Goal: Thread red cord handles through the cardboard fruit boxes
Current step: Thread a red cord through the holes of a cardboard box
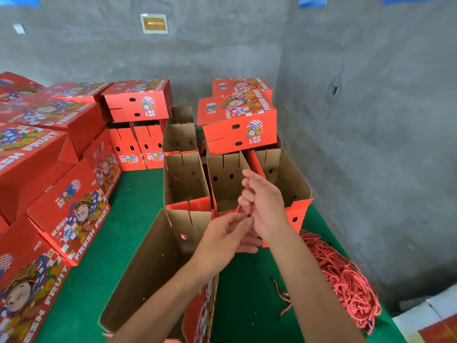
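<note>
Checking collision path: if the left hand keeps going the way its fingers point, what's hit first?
Probably the right hand: the left hand points up-right at the short red twisted cord pinched there. Depth unclear.

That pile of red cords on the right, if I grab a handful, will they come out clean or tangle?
Probably tangle: the pile of red cords lies in overlapping loops on the green mat. They look limp, as the cord pinched by both hands droops. Likely light.
</note>
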Demonstrator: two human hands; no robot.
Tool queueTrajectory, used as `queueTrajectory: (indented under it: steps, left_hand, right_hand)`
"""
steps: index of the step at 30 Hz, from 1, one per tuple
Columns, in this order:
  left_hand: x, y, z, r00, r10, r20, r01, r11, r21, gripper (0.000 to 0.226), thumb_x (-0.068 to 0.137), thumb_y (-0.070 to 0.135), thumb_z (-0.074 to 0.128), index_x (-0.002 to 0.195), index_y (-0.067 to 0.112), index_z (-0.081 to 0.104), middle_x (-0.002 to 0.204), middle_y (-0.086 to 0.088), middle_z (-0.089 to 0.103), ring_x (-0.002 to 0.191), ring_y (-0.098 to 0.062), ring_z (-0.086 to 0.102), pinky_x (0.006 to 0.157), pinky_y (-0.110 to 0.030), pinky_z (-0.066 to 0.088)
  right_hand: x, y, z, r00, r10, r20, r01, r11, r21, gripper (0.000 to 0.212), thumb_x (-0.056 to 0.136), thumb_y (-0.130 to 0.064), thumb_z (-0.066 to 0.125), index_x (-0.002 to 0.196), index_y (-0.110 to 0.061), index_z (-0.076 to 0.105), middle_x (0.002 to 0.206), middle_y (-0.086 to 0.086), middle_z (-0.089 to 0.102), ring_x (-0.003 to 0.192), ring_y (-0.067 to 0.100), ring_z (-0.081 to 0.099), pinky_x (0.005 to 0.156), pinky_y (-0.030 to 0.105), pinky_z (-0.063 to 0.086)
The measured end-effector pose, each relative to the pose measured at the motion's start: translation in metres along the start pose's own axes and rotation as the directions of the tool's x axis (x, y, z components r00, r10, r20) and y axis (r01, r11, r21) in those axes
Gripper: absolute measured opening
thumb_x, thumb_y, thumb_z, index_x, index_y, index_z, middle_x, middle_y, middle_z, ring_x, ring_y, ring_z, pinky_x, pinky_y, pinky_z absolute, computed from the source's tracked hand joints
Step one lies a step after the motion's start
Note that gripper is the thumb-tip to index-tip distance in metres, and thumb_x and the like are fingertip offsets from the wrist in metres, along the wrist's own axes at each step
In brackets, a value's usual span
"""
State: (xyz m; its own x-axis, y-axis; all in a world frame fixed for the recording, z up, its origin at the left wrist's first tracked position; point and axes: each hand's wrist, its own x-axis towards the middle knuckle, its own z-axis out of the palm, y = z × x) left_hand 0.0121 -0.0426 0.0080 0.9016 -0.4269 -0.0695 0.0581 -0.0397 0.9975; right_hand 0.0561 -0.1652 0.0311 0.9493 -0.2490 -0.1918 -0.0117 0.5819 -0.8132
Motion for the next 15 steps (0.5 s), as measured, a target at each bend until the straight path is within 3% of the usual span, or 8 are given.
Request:
queueTrajectory:
  steps: [5, 7, 8, 9, 10, 11, 12, 15]
  left_hand:
    - [-0.001, -0.006, -0.012, 0.980, 0.142, -0.136, -0.119, 0.979, 0.166, 0.015, 0.099, 0.022, 0.061, 0.100, 0.014, 0.074, 0.082, -0.002, 0.077, 0.073, -0.018, 0.075, 0.067, -0.025, 0.061]
    - [0.000, -0.009, -0.020, 0.967, 0.190, -0.169, -0.142, 0.954, 0.264, 0.011, 0.097, 0.023, 0.065, 0.098, 0.020, 0.075, 0.080, 0.004, 0.076, 0.071, -0.014, 0.074, 0.067, -0.023, 0.060]
    - [0.001, -0.010, -0.026, 0.958, 0.223, -0.182, -0.150, 0.925, 0.348, 0.009, 0.096, 0.025, 0.066, 0.096, 0.023, 0.075, 0.080, 0.008, 0.075, 0.071, -0.010, 0.073, 0.067, -0.020, 0.059]
    - [0.002, -0.011, -0.031, 0.947, 0.264, -0.182, -0.156, 0.876, 0.457, 0.008, 0.095, 0.029, 0.067, 0.094, 0.026, 0.074, 0.080, 0.012, 0.074, 0.073, -0.005, 0.072, 0.068, -0.018, 0.058]
    - [0.003, -0.011, -0.036, 0.940, 0.298, -0.165, -0.156, 0.807, 0.569, 0.009, 0.095, 0.034, 0.067, 0.095, 0.029, 0.074, 0.082, 0.016, 0.073, 0.077, -0.001, 0.070, 0.070, -0.017, 0.058]
    - [0.005, -0.011, -0.041, 0.938, 0.321, -0.133, -0.155, 0.728, 0.668, 0.012, 0.095, 0.039, 0.066, 0.098, 0.030, 0.074, 0.088, 0.019, 0.072, 0.082, 0.002, 0.069, 0.074, -0.016, 0.058]
    - [0.007, -0.011, -0.044, 0.934, 0.344, -0.094, -0.163, 0.646, 0.746, 0.016, 0.095, 0.042, 0.065, 0.102, 0.031, 0.074, 0.094, 0.019, 0.071, 0.086, 0.003, 0.067, 0.078, -0.017, 0.058]
    - [0.012, -0.016, -0.049, 0.912, 0.410, -0.002, -0.198, 0.445, 0.873, 0.020, 0.096, 0.044, 0.062, 0.105, 0.031, 0.074, 0.101, 0.018, 0.068, 0.092, 0.000, 0.064, 0.088, -0.024, 0.057]
  right_hand:
    - [0.000, 0.009, -0.007, 1.000, -0.005, -0.024, 0.007, 0.993, 0.120, 0.024, 0.106, -0.002, 0.047, 0.118, -0.006, 0.068, 0.080, 0.003, 0.065, 0.053, 0.007, 0.045, 0.050, 0.023, 0.041]
    - [0.000, 0.008, -0.018, 0.998, -0.063, -0.021, 0.060, 0.989, -0.136, 0.024, 0.106, -0.010, 0.052, 0.126, -0.012, 0.065, 0.089, 0.002, 0.072, 0.060, 0.009, 0.060, 0.059, 0.027, 0.054]
    - [-0.001, 0.007, -0.024, 0.991, -0.130, -0.009, 0.112, 0.883, -0.457, 0.027, 0.107, -0.021, 0.053, 0.132, -0.018, 0.062, 0.091, -0.002, 0.074, 0.067, 0.010, 0.066, 0.065, 0.030, 0.058]
    - [-0.002, 0.008, -0.032, 0.974, -0.223, 0.035, 0.165, 0.597, -0.785, 0.032, 0.107, -0.034, 0.051, 0.137, -0.025, 0.057, 0.089, -0.006, 0.073, 0.075, 0.010, 0.069, 0.069, 0.032, 0.058]
    - [-0.003, 0.009, -0.040, 0.945, -0.301, 0.131, 0.203, 0.225, -0.953, 0.038, 0.107, -0.045, 0.047, 0.141, -0.030, 0.052, 0.090, -0.010, 0.071, 0.083, 0.011, 0.069, 0.072, 0.033, 0.056]
    - [-0.006, 0.010, -0.045, 0.917, -0.320, 0.239, 0.240, -0.036, -0.970, 0.042, 0.106, -0.053, 0.041, 0.142, -0.034, 0.050, 0.097, -0.010, 0.069, 0.092, 0.013, 0.067, 0.075, 0.033, 0.054]
    - [-0.009, 0.013, -0.047, 0.893, -0.287, 0.346, 0.326, -0.118, -0.938, 0.044, 0.106, -0.057, 0.037, 0.141, -0.035, 0.052, 0.106, -0.008, 0.066, 0.101, 0.012, 0.063, 0.081, 0.033, 0.053]
    - [-0.017, 0.030, -0.051, 0.808, -0.157, 0.567, 0.575, 0.003, -0.818, 0.043, 0.106, -0.052, 0.037, 0.122, -0.027, 0.068, 0.104, -0.007, 0.053, 0.100, 0.009, 0.052, 0.086, 0.032, 0.049]
